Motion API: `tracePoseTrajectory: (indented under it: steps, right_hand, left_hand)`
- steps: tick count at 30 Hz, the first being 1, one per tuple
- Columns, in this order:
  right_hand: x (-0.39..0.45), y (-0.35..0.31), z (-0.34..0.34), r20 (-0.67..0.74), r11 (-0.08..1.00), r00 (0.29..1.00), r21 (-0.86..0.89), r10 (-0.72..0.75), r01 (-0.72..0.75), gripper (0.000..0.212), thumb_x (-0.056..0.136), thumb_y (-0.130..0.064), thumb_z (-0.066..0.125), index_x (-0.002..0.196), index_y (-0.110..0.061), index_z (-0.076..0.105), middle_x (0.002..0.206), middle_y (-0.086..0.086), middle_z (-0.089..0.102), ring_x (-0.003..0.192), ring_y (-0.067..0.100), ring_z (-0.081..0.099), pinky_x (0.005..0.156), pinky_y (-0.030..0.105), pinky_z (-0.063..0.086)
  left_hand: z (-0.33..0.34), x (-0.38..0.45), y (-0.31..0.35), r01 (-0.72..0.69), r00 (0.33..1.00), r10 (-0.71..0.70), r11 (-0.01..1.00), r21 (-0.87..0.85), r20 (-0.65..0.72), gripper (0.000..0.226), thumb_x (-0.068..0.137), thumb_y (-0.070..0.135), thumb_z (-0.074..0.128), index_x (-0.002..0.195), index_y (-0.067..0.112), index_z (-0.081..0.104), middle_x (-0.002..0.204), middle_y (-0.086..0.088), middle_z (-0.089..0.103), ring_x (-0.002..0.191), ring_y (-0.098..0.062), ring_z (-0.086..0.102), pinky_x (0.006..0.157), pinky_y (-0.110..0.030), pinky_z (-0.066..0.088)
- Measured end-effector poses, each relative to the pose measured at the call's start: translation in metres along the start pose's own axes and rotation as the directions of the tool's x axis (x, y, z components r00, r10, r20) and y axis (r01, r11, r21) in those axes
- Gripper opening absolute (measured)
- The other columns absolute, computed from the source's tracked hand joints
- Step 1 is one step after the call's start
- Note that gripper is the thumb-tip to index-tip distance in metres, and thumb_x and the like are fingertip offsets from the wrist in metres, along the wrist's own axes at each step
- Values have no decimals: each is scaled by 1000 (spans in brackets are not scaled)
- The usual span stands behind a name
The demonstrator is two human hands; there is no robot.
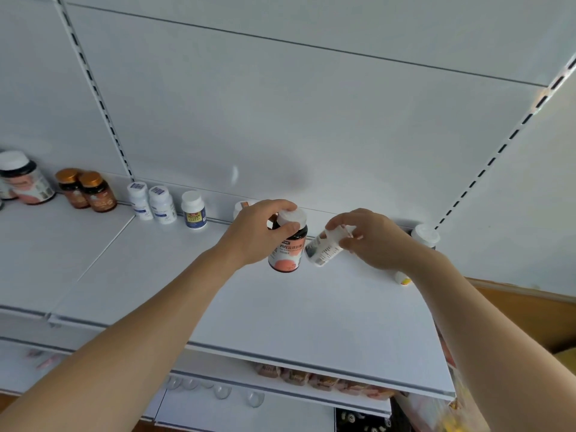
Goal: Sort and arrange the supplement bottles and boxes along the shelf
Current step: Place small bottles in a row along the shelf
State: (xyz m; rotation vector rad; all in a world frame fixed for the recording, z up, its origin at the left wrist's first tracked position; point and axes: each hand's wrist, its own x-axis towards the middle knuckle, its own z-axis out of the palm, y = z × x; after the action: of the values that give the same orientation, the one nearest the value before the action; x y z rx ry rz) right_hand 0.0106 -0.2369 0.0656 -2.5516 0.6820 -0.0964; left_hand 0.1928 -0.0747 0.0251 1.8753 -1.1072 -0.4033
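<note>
My left hand point(258, 232) grips a dark bottle point(288, 247) with a white cap and a pink label, held by the cap above the white shelf point(280, 307). Beside it, my right hand point(371, 238) pinches the cap end of a small white bottle point(322, 249), which is tilted with its base toward the left. Along the shelf's back stand a white bottle with a blue label point(194, 210), two white bottles point(151, 201), two brown bottles with gold caps point(87, 191) and a large dark bottle point(25, 179).
A white-capped bottle point(424, 236) stands at the back right behind my right wrist. Another small bottle point(402, 278) lies partly hidden under my right forearm. A bottle point(241, 208) sits behind my left hand. Packets point(311, 380) fill the lower shelf.
</note>
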Motion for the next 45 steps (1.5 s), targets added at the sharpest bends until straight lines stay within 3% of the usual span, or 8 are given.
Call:
tracePoseTrajectory:
  steps: [3,8,14,22,28,33,38,45]
  right_hand:
    - [-1,-4,-3,-19,998,998,32,-61,62,35,86,-13,60,93,-47,64,108,-9,59,93,10,62,84,32,51]
    - [5,-14,9,-81,979,986,126,-148,157,20,84,-26,72,81,-45,68,101,-14,61,90,5,61,84,33,52]
    - [22,-36,31,-108,973,978,131,-177,190,35,83,-18,72,113,-36,68,108,-10,64,96,11,62,89,36,53]
    - [64,-109,73,-60,979,979,50,-196,199,44,83,-14,71,125,-23,64,112,-5,64,102,15,61,94,37,50]
    - [92,-166,102,-79,986,984,15,-163,164,42,85,-8,65,126,-20,63,117,-6,62,105,13,60,97,33,49]
    - [94,-181,115,-106,995,990,-38,-93,89,40,86,-7,62,124,-21,65,120,-9,64,97,7,57,88,17,39]
    - [89,-182,117,-167,1000,986,-24,-12,9,38,87,-7,64,123,-19,66,113,-7,66,86,6,52,82,13,33]
    - [72,-151,99,-204,987,970,-65,129,-145,41,86,-6,63,124,-22,65,112,-9,64,91,8,52,84,19,35]
  left_hand:
    - [-2,-8,0,7,1000,-7,1000,21,-23,33,88,36,69,120,34,63,115,17,59,103,-7,59,93,-30,50]
    - [-12,-22,-9,55,997,-52,998,36,-56,32,88,36,69,120,35,63,116,15,61,103,-8,59,87,-24,48]
    - [-34,-36,-29,91,992,-89,996,18,-89,35,88,36,69,122,32,62,122,12,62,102,-8,60,92,-25,49]
    - [-108,-45,-74,118,979,-124,992,-50,-159,33,82,41,75,114,43,66,109,20,65,95,0,61,79,-16,47]
    - [-179,-45,-117,96,983,-105,993,-69,-150,36,79,43,77,114,41,69,105,19,67,94,2,61,77,-15,48]
    - [-214,-43,-146,85,989,-88,996,-38,-117,41,82,40,75,122,36,66,116,16,63,101,-5,60,76,-12,42]
    - [-225,-40,-158,70,993,-72,997,-32,-97,40,83,38,75,121,37,66,116,14,62,101,-7,60,80,-19,45]
    - [-200,-31,-153,27,1000,-28,998,-53,-12,37,80,44,75,115,41,67,113,16,66,99,-3,61,85,-22,50]
